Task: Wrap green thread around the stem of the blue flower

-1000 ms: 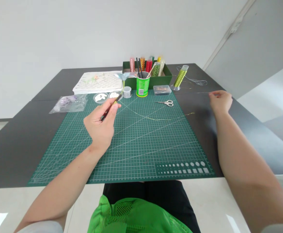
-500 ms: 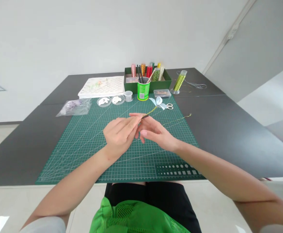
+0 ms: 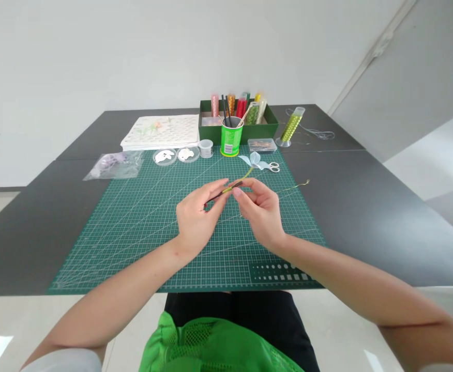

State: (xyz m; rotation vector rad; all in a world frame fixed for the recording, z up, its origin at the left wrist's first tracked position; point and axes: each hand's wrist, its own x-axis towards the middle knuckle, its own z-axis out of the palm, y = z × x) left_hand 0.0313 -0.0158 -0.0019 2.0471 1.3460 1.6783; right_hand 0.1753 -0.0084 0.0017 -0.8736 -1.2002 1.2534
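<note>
A handmade flower (image 3: 254,159) with pale blue petals hangs over the mat's far right part, its thin stem slanting down toward me. The stem is yellow-green near the petals, with dark brown stretches lower down. My left hand (image 3: 197,217) holds the lower stem between thumb and fingers, and the stem's dark end lies across its palm side. My right hand (image 3: 263,212) pinches the stem nearer the petals with thumb and index finger. A fine yellow-green thread (image 3: 298,185) trails out on the right; where it meets the stem is hidden.
A green cutting mat (image 3: 141,232) lies under my hands. Beyond it stand a green can (image 3: 231,140) of sticks, a box (image 3: 207,133) of thread spools, scissors (image 3: 274,167), a clear case (image 3: 262,145), dishes of white pieces (image 3: 164,156), a plastic bag (image 3: 116,165) and a green spool (image 3: 291,126).
My right hand, loosely spread under the stem before, now pinches it. My left hand has turned, its fingers opening along the stem so more of the dark lower end shows. The view shifted slightly.
</note>
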